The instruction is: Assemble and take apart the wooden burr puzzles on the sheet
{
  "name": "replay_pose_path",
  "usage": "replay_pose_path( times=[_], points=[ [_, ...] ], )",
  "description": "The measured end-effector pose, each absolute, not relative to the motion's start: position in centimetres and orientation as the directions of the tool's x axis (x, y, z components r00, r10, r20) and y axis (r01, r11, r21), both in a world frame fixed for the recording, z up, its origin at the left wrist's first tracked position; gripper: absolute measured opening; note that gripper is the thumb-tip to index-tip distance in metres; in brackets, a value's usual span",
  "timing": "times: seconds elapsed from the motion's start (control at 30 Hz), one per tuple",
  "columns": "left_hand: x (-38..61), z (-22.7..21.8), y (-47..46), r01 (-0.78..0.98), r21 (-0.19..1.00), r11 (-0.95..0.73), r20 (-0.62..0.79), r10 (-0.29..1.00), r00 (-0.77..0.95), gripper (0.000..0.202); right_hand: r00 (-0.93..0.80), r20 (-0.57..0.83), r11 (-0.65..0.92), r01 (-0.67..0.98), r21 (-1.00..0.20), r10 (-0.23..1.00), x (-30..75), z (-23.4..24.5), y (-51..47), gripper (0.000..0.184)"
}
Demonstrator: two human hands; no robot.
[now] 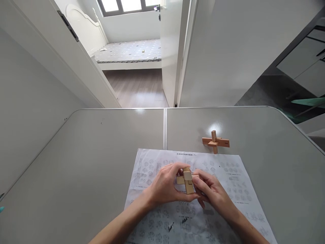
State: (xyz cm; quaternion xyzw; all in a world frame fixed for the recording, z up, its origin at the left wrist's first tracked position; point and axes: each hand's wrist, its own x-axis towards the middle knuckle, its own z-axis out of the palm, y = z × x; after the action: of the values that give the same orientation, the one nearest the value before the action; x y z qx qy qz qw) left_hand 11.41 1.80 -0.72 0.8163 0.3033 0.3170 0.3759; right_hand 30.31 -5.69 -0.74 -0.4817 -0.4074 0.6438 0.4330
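Over the near sheet (150, 155), the left hand (166, 184) is gripping a pale block cluster (189, 188) between thumb and fingers; the right hand (212, 187) is pinching its right end; uneven pressure could be working a piece loose; I'm counting two hands, one sheet, two clusters, the redder cluster (214, 141) lying far right.

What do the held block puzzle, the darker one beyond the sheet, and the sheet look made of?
Held puzzle: probably smooth, bare wood, from its pale tan color and crisp edges. Darker puzzle: likely wood too, by its reddish brown tone; smooth, grain unclear. Sheet: apparently matte white paper, thin and printed.
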Motion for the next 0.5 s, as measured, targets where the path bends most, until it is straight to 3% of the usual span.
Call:
replay_pose_path(
  times=[0.37,0.5],
  points=[
    [11.10,-0.36,2.18,0.199,0.861,-0.468,0.242,0.721,0.650,0.079,0.025,-0.206,-0.206,-0.013,-0.979,0.978,30.03,-1.29,-5.84,0.053],
    [10.97,-0.06,2.31,0.193,0.892,-0.409,0.204,0.745,0.635,0.078,0.027,-0.174,-0.173,-0.027,-0.984,0.984,30.07,-1.64,-6.18,0.053]
  ],
)
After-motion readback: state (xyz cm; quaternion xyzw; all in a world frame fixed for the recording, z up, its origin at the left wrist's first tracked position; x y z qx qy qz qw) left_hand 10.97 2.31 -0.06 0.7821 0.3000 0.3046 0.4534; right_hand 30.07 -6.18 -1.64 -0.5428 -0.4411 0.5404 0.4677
